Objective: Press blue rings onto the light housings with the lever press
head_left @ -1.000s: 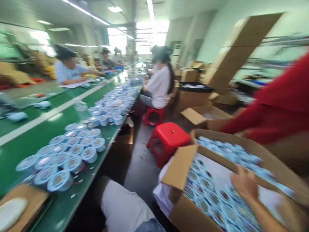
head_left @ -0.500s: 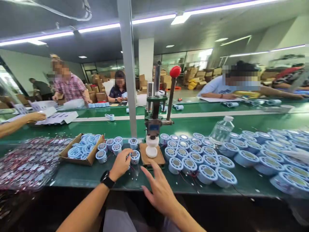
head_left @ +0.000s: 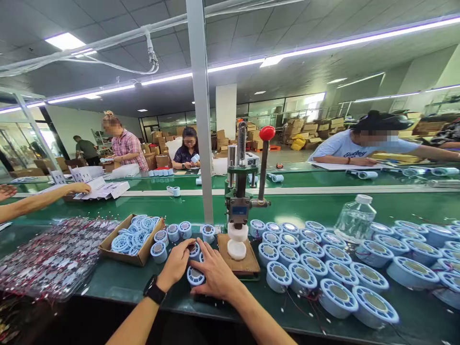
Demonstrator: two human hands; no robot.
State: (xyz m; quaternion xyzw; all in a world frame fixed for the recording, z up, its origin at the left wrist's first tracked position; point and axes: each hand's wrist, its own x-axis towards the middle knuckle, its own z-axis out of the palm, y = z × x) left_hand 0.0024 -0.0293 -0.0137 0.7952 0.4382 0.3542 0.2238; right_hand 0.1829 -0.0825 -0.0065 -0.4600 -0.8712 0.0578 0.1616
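Observation:
Between my hands stands a small group of blue round housings with grey metal discs on top. My left hand (head_left: 177, 266), with a black watch on the wrist, has its fingertips closed on the side of the rear housing (head_left: 194, 251). From the right, my right hand (head_left: 217, 272) reaches over the group, its thumb and fingers around the front housing (head_left: 196, 276); its palm hides part of the group. Just right of my hands is a hand press (head_left: 240, 211) with a red-knobbed lever (head_left: 265, 163). A white round cup (head_left: 236, 250) rests on its brown base board.
A cardboard box (head_left: 143, 258) of blue rings and a sheet of wired parts (head_left: 53, 256) lie left. Many more housings (head_left: 338, 297) and a clear bottle (head_left: 355, 218) stand right. A post (head_left: 201, 120) rises behind. A co-worker's arm (head_left: 46, 196) reaches in left; others work across.
My right hand, open and apart before, has come in against the housings. My left hand remains at a housing. The view has shifted, placing the bench lower in the picture.

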